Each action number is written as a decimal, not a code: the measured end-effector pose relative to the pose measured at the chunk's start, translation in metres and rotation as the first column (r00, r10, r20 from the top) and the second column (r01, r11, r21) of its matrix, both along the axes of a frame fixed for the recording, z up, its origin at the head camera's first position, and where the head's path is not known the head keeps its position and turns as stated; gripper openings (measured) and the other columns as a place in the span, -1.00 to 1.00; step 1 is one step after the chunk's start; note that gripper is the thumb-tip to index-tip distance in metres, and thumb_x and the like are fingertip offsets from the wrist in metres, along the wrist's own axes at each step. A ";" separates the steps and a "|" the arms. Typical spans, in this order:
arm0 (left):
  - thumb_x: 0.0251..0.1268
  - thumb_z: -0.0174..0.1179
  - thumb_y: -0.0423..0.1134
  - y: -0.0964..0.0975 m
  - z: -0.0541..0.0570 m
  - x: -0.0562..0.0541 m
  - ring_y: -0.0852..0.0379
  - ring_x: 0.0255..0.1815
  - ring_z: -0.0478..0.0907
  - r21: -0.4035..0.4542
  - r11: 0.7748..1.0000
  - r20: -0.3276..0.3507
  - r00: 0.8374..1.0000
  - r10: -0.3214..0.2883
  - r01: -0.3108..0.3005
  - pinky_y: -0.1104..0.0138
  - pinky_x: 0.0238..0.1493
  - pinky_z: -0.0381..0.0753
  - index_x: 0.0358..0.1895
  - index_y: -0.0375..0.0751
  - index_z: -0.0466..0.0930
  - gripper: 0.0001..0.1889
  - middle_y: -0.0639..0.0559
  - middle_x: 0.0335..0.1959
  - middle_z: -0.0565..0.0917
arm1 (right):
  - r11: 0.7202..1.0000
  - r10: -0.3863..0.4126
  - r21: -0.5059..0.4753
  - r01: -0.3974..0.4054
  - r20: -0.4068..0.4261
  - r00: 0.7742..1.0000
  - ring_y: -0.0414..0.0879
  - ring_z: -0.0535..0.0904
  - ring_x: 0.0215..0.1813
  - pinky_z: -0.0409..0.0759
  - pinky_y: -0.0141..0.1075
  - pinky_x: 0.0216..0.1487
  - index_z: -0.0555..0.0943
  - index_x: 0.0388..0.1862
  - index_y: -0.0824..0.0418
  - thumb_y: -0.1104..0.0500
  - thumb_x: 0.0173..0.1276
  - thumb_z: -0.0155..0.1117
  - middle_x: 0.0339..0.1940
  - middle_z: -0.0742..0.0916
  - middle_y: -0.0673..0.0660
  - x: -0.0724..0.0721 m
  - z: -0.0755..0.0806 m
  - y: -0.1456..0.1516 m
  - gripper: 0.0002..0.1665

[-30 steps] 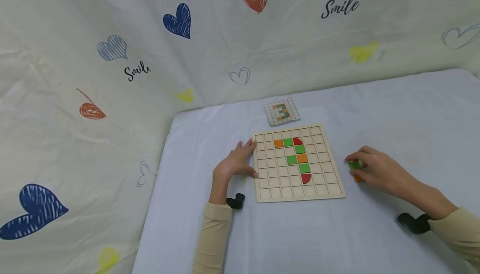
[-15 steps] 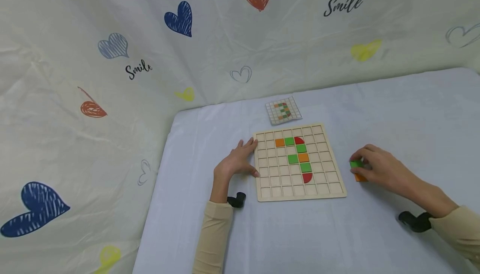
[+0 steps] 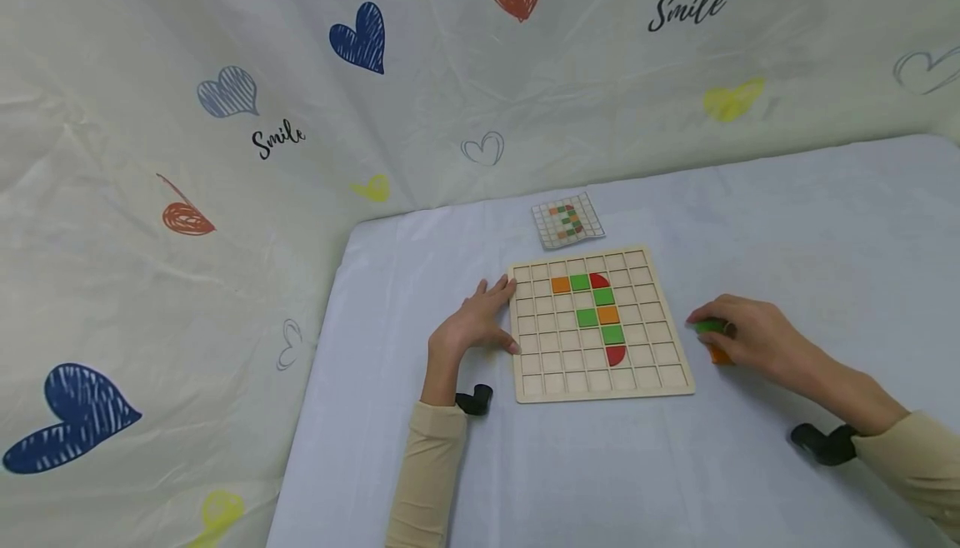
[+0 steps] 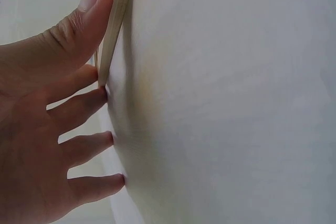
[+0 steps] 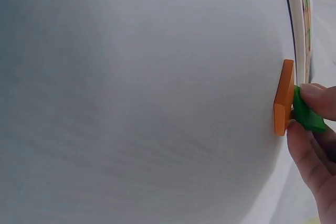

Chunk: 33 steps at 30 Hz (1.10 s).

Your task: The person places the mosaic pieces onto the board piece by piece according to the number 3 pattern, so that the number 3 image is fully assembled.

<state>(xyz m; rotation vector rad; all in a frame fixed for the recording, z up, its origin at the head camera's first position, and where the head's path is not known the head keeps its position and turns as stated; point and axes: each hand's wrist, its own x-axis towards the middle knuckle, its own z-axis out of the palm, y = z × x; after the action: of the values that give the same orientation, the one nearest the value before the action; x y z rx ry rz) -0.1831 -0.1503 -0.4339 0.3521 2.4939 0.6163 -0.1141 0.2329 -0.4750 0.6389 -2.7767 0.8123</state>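
A wooden grid board (image 3: 555, 369) lies on the table, with orange, green and red tiles set in some of its squares. At its left edge rests my left hand (image 3: 472, 319), fingers spread; in the left wrist view the thumb (image 4: 79, 32) lies against the board's side (image 4: 116, 22). To the right of the board my right hand (image 3: 765, 336) pinches a green tile (image 5: 307, 113) between thumb and finger, and this tile is tilted. Right beside it is an orange square tile (image 5: 284, 95), which shows partly under the hand in the head view.
A small pattern card (image 3: 567, 221) with a printed grid of coloured shapes lies behind the board. A white cloth (image 3: 600, 473) covers the table. Behind it hangs a curtain (image 3: 420, 98) printed with hearts. Each wrist wears a black camera mount (image 3: 823, 445).
My right hand has shifted slightly left towards the board, and the green tile has moved off the orange one and tilted. My left hand stays at the board's edge.
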 end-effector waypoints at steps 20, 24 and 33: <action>0.05 0.60 -0.17 -0.003 -0.002 0.001 -0.09 0.74 -0.33 -0.008 1.000 0.001 1.000 0.006 -0.006 -0.14 0.68 -0.16 0.69 -0.01 0.00 0.17 0.09 0.73 -0.07 | 0.991 0.074 -0.119 -0.068 0.045 0.996 0.07 0.73 -0.19 0.78 -0.28 -0.29 0.71 0.01 0.39 0.58 -0.01 0.53 -0.17 0.78 0.13 0.003 0.008 -0.017 -0.47; 0.06 0.60 -0.17 -0.003 -0.002 0.000 -0.09 0.74 -0.33 -0.013 1.000 0.002 1.000 0.009 -0.009 -0.15 0.68 -0.15 0.69 0.00 0.00 0.17 0.10 0.73 -0.08 | 0.982 0.105 -0.163 -0.098 0.035 0.994 0.07 0.74 -0.18 0.79 -0.24 -0.27 0.71 -0.02 0.37 0.57 -0.04 0.56 -0.15 0.79 0.13 0.002 0.009 -0.024 -0.47; 0.06 0.60 -0.16 -0.001 -0.001 -0.001 -0.08 0.74 -0.32 -0.019 1.000 0.001 1.000 0.009 -0.009 -0.19 0.66 -0.08 0.69 0.02 0.00 0.16 0.13 0.73 -0.08 | 0.967 0.159 -0.217 -0.131 0.116 0.980 -0.03 0.74 -0.19 0.80 -0.26 -0.22 0.72 -0.05 0.31 0.49 0.04 0.58 -0.13 0.81 0.13 -0.002 0.011 -0.040 -0.55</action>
<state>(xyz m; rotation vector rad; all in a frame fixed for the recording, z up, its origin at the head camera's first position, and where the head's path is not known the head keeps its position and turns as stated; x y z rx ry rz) -0.1840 -0.1508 -0.4347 0.3334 2.5005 0.5953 -0.1159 0.1929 -0.4635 0.7822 -2.7313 1.2001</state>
